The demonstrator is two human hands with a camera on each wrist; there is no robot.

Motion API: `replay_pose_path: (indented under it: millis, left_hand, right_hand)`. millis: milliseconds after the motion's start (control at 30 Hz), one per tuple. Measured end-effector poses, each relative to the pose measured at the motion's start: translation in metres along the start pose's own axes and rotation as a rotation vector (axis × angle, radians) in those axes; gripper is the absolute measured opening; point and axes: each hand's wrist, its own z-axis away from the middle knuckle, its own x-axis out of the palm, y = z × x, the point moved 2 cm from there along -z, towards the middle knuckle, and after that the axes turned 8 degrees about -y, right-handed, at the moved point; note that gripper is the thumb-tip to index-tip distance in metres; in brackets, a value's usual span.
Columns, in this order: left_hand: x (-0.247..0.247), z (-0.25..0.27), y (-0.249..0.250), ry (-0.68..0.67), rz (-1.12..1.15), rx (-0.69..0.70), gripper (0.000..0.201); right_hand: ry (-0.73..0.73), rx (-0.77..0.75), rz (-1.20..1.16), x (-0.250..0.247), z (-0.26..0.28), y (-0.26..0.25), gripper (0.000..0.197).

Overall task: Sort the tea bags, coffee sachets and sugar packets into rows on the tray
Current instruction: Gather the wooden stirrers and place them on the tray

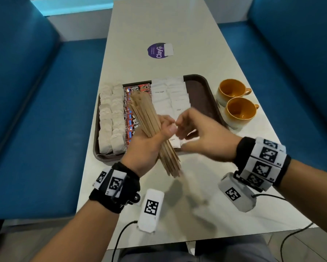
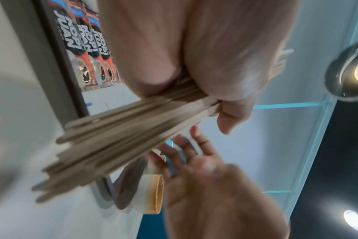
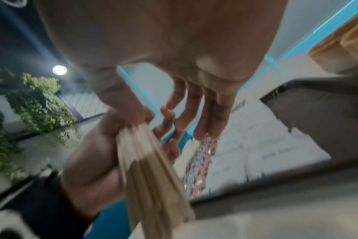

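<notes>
Sorting looks basically done, tea bags [image 1: 111,118], coffee sachets [image 1: 131,118] and sugar packets [image 1: 170,95] all rowed on the tray [image 1: 202,95], with left hand [image 1: 147,146] gripping a bundle of wooden stirrers [image 1: 149,125] and right hand [image 1: 202,135] loosely spread beside it.

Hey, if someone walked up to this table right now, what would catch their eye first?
Probably the thick bundle of wooden stir sticks that the left hand grips above the brown tray, with the right hand close beside it. Beneath lie neat rows: tea bags left, red coffee sachets middle, white sugar packets right. Two orange cups stand right of the tray.
</notes>
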Motion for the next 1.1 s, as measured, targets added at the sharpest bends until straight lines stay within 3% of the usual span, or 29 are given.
replay_pose_path:
  millis: [100,200,367,467,567,633,667,767,900,967,1100]
  left_hand:
    - [0.007,-0.003,0.0,-0.048,0.065,-0.017,0.044]
    - [0.019,-0.003,0.001,-0.047,0.012,-0.064,0.04]
    - [0.017,-0.003,0.004,-0.014,-0.039,-0.177,0.03]
    - [0.015,-0.001,0.01,-0.041,-0.157,-0.17,0.023]
    - [0.001,-0.004,0.023,0.094,-0.136,-0.037,0.069]
    - [-0.013,-0.007,0.038,0.124,-0.244,0.137,0.079]
    - [-0.017,-0.008,0.045,0.093,-0.316,0.199,0.073]
    - [-0.011,-0.009,0.055,-0.031,-0.647,0.26,0.027]
    - [0.003,-0.006,0.061,-0.059,-0.929,0.406,0.022]
    - [0.008,-0.003,0.069,-0.092,-0.896,0.452,0.03]
    - [0.011,0.004,0.075,-0.079,-0.586,0.376,0.085]
  right_hand:
    - [-0.113,-0.009,-0.02,0.025,-0.003,0.0,0.064]
    - [-0.087,-0.099,-0.191,0.04,-0.012,-0.007,0.071]
    - [-0.032,-0.041,-0.3,0.049,-0.017,-0.008,0.054]
    - [-0.039,0.071,-0.417,0.048,-0.015,-0.003,0.044]
    - [-0.087,0.187,-0.39,0.043,-0.009,0.008,0.018]
    - [-0.127,0.211,-0.357,0.041,-0.004,0.014,0.014]
    - [-0.146,0.21,-0.336,0.04,-0.003,0.015,0.014]
    - [-0.126,0.141,-0.282,0.041,-0.002,0.008,0.013]
    - [-0.022,0.049,-0.247,0.044,-0.004,-0.002,0.03]
    - [0.003,0.046,-0.203,0.042,-0.004,-0.004,0.04]
    - [0.082,0.005,-0.287,0.037,-0.007,0.001,0.067]
